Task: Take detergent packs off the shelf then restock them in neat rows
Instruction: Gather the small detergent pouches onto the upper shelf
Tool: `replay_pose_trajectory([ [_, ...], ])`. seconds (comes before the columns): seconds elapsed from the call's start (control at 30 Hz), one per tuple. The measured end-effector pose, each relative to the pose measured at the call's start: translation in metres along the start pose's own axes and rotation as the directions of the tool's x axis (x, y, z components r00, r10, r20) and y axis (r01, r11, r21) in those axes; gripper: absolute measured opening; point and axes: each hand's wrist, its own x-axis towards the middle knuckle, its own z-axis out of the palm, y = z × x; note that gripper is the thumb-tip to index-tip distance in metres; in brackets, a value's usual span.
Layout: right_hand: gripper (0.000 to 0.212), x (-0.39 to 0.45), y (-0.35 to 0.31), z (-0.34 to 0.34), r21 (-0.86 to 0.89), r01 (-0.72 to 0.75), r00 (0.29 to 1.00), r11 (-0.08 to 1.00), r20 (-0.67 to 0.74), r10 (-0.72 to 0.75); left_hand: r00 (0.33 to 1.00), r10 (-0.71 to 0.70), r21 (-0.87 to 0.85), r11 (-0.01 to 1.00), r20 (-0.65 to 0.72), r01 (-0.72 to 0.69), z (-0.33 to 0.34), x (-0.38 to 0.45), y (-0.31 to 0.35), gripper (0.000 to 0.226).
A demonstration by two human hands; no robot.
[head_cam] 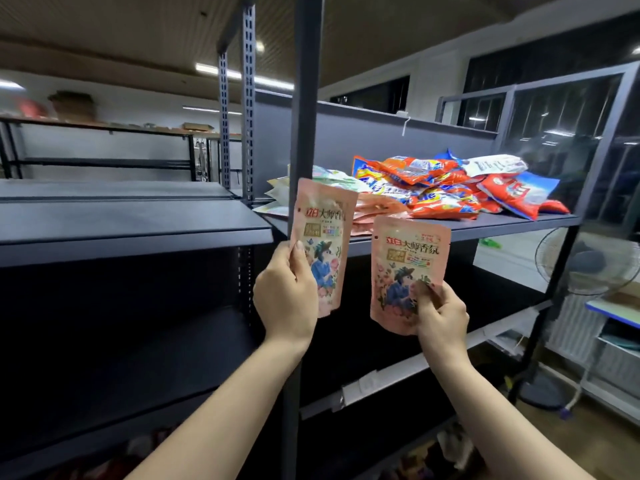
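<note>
Each of the hands grips one pink detergent pouch upright by its lower part: the left hand (287, 289) pinches the left pouch (323, 244), the right hand (440, 313) pinches the right pouch (408, 268). Just beyond the fingertips, the shelf (519, 221) carries a loose heap of orange packs (436, 188). Probably best to keep both pouches face-forward, set them side by side, bottoms flush with the shelf's front lip.

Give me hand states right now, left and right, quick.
Left hand: closed, gripping a pink pack by its lower edge, upright.
Right hand: closed, pinching a second pink pack at its lower right corner, upright.
</note>
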Motion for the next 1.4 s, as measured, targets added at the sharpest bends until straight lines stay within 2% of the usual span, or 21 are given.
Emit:
replay_pose_trajectory([
  [0.13, 0.013, 0.036, 0.008, -0.021, 0.022, 0.009, 1.000, 1.000, 0.003, -0.009, 0.995, 0.003, 0.136, 0.991, -0.102, 0.011, 0.049, 0.028, 0.036, 0.032],
  [0.27, 0.011, 0.068, 0.017, -0.033, 0.059, 0.024, 1.000, 0.998, 0.013, -0.025, 0.987, 0.056, 0.183, 0.983, -0.151, -0.028, 0.092, 0.059, 0.059, 0.033],
  [0.37, 0.012, 0.091, 0.026, -0.038, 0.092, 0.039, 0.999, 0.995, 0.019, -0.041, 0.954, 0.210, 0.270, 0.951, -0.214, -0.148, 0.121, 0.082, 0.061, 0.030],
  [0.43, 0.011, 0.109, 0.033, -0.040, 0.121, 0.044, 0.998, 0.992, 0.027, -0.048, 0.887, 0.383, 0.374, 0.886, -0.258, -0.274, 0.139, 0.102, 0.058, 0.029],
  [0.5, 0.009, 0.130, 0.039, -0.041, 0.149, 0.047, 0.998, 0.988, 0.025, -0.051, 0.832, 0.487, 0.445, 0.827, -0.265, -0.343, 0.159, 0.123, 0.050, 0.032],
  [0.63, 0.012, 0.180, 0.052, -0.040, 0.166, 0.061, 0.998, 0.984, -0.007, -0.060, 0.876, 0.470, 0.562, 0.756, -0.110, -0.335, 0.189, 0.155, 0.027, 0.049],
  [0.7, 0.013, 0.205, 0.054, -0.039, 0.162, 0.071, 0.997, 0.984, -0.013, -0.070, 0.907, 0.422, 0.655, 0.681, 0.014, -0.327, 0.204, 0.163, 0.011, 0.037],
  [0.77, 0.013, 0.226, 0.054, -0.036, 0.168, 0.093, 0.996, 0.981, -0.026, -0.090, 0.893, 0.433, 0.710, 0.589, 0.125, -0.385, 0.222, 0.168, -0.006, 0.028],
  [0.83, 0.014, 0.246, 0.051, -0.030, 0.183, 0.114, 0.993, 0.976, -0.045, -0.108, 0.871, 0.389, 0.714, 0.513, 0.301, -0.476, 0.234, 0.171, -0.012, 0.037],
  [0.9, 0.012, 0.265, 0.051, -0.020, 0.201, 0.118, 0.993, 0.972, -0.055, -0.109, 0.859, 0.287, 0.676, 0.531, 0.424, -0.511, 0.247, 0.171, -0.015, 0.036],
  [0.97, 0.009, 0.284, 0.051, -0.008, 0.183, 0.145, 0.989, 0.972, -0.054, -0.137, 0.824, 0.198, 0.677, 0.486, 0.531, -0.553, 0.253, 0.169, -0.014, 0.035],
  [1.03, 0.009, 0.304, 0.052, 0.006, 0.183, 0.170, 0.985, 0.968, -0.043, -0.165, 0.802, 0.135, 0.671, 0.477, 0.582, -0.567, 0.250, 0.165, -0.014, 0.036],
  [1.13, 0.011, 0.326, 0.051, 0.029, 0.205, 0.230, 0.973, 0.951, -0.033, -0.228, 0.799, 0.068, 0.637, 0.564, 0.597, -0.525, 0.246, 0.165, -0.016, 0.046],
  [1.2, 0.021, 0.336, 0.051, 0.046, 0.181, 0.345, 0.938, 0.921, -0.048, -0.342, 0.813, 0.065, 0.636, 0.589, 0.578, -0.499, 0.246, 0.162, -0.014, 0.056],
  [1.27, 0.027, 0.345, 0.051, 0.064, 0.097, 0.540, 0.841, 0.836, -0.015, -0.542, 0.845, 0.053, 0.657, 0.603, 0.532, -0.451, 0.249, 0.161, -0.015, 0.060],
  [1.3, 0.028, 0.351, 0.055, 0.074, 0.065, 0.625, 0.772, 0.778, 0.097, -0.628, 0.865, 0.053, 0.665, 0.617, 0.499, -0.421, 0.249, 0.159, -0.016, 0.059],
  [1.33, 0.029, 0.356, 0.059, 0.085, 0.031, 0.684, 0.694, 0.729, 0.279, -0.663, 0.883, 0.058, 0.668, 0.631, 0.466, -0.394, 0.249, 0.158, -0.016, 0.058],
  [1.4, 0.039, 0.360, 0.065, 0.097, -0.083, 0.723, 0.567, 0.686, 0.639, -0.520, 0.913, 0.079, 0.657, 0.670, 0.400, -0.346, 0.250, 0.155, -0.016, 0.052],
])
